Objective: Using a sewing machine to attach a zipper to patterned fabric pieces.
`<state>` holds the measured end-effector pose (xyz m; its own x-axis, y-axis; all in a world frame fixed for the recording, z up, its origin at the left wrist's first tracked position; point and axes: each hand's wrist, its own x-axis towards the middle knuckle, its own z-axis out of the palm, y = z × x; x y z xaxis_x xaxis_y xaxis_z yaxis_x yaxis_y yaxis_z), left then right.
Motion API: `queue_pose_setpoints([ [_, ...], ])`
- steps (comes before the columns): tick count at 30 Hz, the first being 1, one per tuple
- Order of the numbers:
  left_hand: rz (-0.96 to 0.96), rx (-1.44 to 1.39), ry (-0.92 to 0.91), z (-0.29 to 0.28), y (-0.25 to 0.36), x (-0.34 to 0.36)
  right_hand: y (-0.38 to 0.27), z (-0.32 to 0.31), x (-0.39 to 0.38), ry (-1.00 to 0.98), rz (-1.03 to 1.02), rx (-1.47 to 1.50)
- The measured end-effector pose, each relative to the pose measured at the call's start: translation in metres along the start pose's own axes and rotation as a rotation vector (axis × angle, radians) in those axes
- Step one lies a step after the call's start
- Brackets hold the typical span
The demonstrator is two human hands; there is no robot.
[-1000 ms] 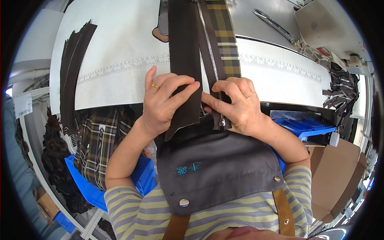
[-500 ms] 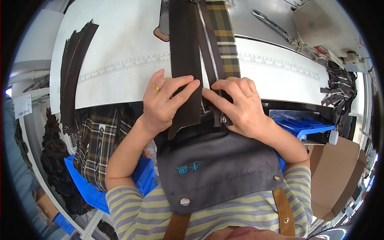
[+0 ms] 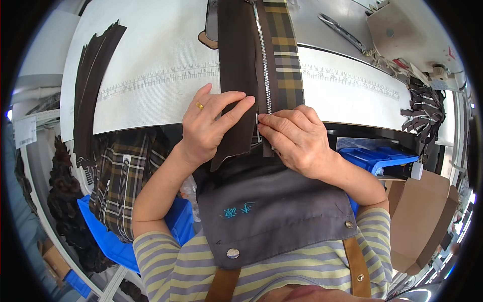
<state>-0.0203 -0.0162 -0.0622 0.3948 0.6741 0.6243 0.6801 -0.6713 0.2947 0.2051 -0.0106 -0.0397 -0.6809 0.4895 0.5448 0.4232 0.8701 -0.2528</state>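
Observation:
A dark brown fabric strip [image 3: 236, 45] runs away from me over the white table edge, its near end hanging over. Beside it on the right lies a zipper [image 3: 264, 60] with silver metal teeth on brown tape, along plaid fabric [image 3: 283, 35]. My left hand [image 3: 209, 123], wearing a gold ring, lays two fingers near the strip's right edge; its thumb is hidden, seemingly beneath the strip. My right hand [image 3: 299, 138] pinches the zipper's near part, fingertips bunched at its left tape edge. That hand covers most of the zipper's near end.
Another dark zipper strip [image 3: 98, 75] hangs off the table's left side. Plaid pieces [image 3: 121, 186] fill a blue bin [image 3: 95, 226] at lower left. Bundled zippers [image 3: 425, 108], a blue tray [image 3: 377, 157] and a cardboard box [image 3: 420, 216] stand right. Snips [image 3: 342, 31] lie at the far right.
The fabric and zipper have shifted slightly right. My right fingers have drawn together into a pinch and slid nearer to me, now covering the zipper's pull. My left hand has barely moved.

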Motion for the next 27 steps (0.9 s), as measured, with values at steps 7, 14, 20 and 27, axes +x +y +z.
queue_pose_setpoints([
  [7,-0.004,-0.022,0.035,0.001,0.0,-0.001,0.002,-0.005,0.002,-0.058,-0.003,0.024],
  [14,-0.009,-0.011,0.042,0.002,0.0,0.0,0.002,-0.005,0.002,-0.101,0.009,0.038],
  [20,-0.002,-0.018,0.008,0.002,0.001,0.001,-0.001,0.005,0.003,-0.003,-0.048,0.005],
  [27,-0.008,-0.029,-0.028,0.002,0.001,0.001,-0.001,0.007,0.002,-0.003,-0.058,0.015],
])
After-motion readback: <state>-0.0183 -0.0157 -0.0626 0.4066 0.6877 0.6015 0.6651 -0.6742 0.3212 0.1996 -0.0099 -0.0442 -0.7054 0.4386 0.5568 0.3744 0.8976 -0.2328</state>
